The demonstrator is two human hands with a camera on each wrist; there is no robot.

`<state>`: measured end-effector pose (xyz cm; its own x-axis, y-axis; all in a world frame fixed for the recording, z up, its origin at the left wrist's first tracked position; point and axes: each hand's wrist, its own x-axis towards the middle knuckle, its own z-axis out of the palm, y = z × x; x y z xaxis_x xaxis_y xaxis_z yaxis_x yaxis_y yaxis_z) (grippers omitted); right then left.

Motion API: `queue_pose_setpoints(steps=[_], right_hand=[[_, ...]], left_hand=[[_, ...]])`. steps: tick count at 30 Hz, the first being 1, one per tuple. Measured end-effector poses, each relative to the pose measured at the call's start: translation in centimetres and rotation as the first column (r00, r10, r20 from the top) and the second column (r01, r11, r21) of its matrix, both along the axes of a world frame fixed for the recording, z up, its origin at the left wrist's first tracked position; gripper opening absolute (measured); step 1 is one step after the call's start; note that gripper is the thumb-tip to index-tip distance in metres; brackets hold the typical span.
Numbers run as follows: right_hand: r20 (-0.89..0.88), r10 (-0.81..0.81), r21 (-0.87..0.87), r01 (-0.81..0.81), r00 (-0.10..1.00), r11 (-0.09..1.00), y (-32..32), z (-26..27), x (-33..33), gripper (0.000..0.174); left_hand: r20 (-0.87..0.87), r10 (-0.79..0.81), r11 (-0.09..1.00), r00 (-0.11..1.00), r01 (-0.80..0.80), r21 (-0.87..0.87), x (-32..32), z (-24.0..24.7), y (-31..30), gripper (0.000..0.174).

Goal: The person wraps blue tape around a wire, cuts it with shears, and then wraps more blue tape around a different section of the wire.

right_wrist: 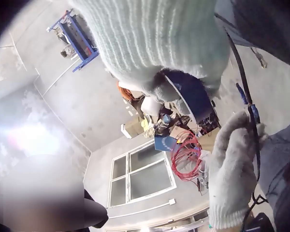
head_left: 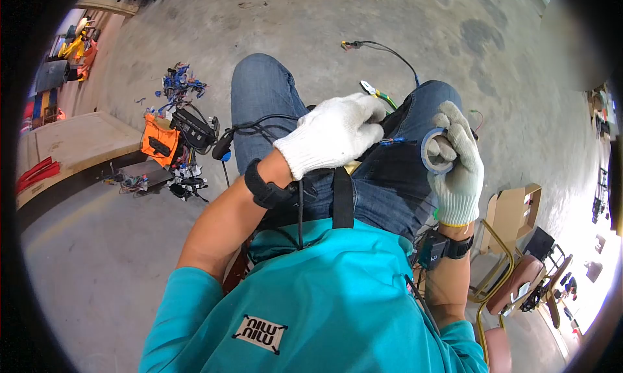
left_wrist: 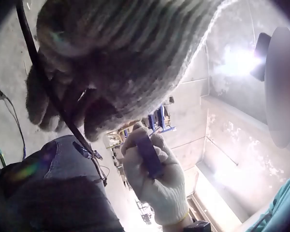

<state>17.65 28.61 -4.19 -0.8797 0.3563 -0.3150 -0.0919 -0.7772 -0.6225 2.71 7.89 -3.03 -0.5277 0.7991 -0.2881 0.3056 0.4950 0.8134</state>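
My gloved left hand (head_left: 334, 131) is above my lap, holding a thin black cable (left_wrist: 53, 96) between thumb and fingers. Just past these fingers, blue pieces (head_left: 392, 140) show on the cable's length. Off to the right, my gloved right hand (head_left: 462, 165) holds a roll of blue tape (head_left: 426, 155), some fingertips showing through its ring. The roll's flat blue outer face (left_wrist: 150, 155) is turned toward the left wrist view. In the right wrist view the cable runs past the left hand (right_wrist: 232, 169), down to a loose loop.
Pliers (head_left: 368, 87) with green and yellow handles lie between the knees. A cable with a yellow connector (head_left: 350, 45) is on the floor ahead. Wire scraps (head_left: 182, 81) and an orange item (head_left: 159, 139) lie left, by a low wooden table (head_left: 78, 139). A cardboard box (head_left: 509, 217) stands right.
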Motion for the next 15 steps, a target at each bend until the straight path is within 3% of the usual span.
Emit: queue_pose_setpoints(steps=[1, 5, 7, 8, 10, 11, 13, 15], right_hand=[[0.002, -0.001, 0.002, 0.001, 1.000, 1.000, -0.1, 0.1, 0.0, 0.043], [0.004, -0.080, -0.093, 0.080, 0.997, 0.992, -1.2, 0.3, -0.5, 0.042], [0.031, -0.100, -0.118, 0.103, 0.994, 0.988, -1.8, 0.6, -0.8, 0.041], [0.077, -0.120, -0.174, 0.132, 0.990, 0.976, -2.3, 1.1, -1.2, 0.041], [0.071, -0.099, -0.259, 0.114, 0.993, 0.959, -2.5, 0.8, -1.3, 0.040], [0.072, -0.099, -0.259, 0.115, 0.992, 0.959, -2.8, 1.1, -1.4, 0.040], [0.140, -0.087, -0.236, 0.118, 0.986, 0.965, -4.1, 1.8, -1.9, 0.040], [0.100, -0.059, -0.286, 0.086, 0.993, 0.954, -4.7, 1.6, -2.0, 0.039]], left_hand=[[0.040, 0.069, 0.997, 0.997, -0.071, 0.037, 0.1, 0.7, 0.1, 0.033], [0.160, 0.074, 0.995, 0.984, -0.084, 0.058, 0.2, 1.9, -0.2, 0.037], [0.191, 0.015, 0.969, 0.982, -0.061, 0.239, 0.5, 1.9, -0.4, 0.045], [0.189, 0.014, 0.969, 0.982, -0.060, 0.240, 0.7, 2.3, -0.5, 0.045], [0.031, 0.044, 0.927, 0.999, -0.053, 0.372, 1.1, 3.1, -0.5, 0.056], [0.032, 0.043, 0.927, 0.999, -0.052, 0.372, 1.3, 3.1, -0.5, 0.056], [-0.170, 0.017, 0.918, 0.985, 0.052, 0.393, 1.8, 2.7, -0.3, 0.066], [-0.142, 0.030, 0.899, 0.989, 0.035, 0.436, 2.0, 1.9, -0.3, 0.064]])
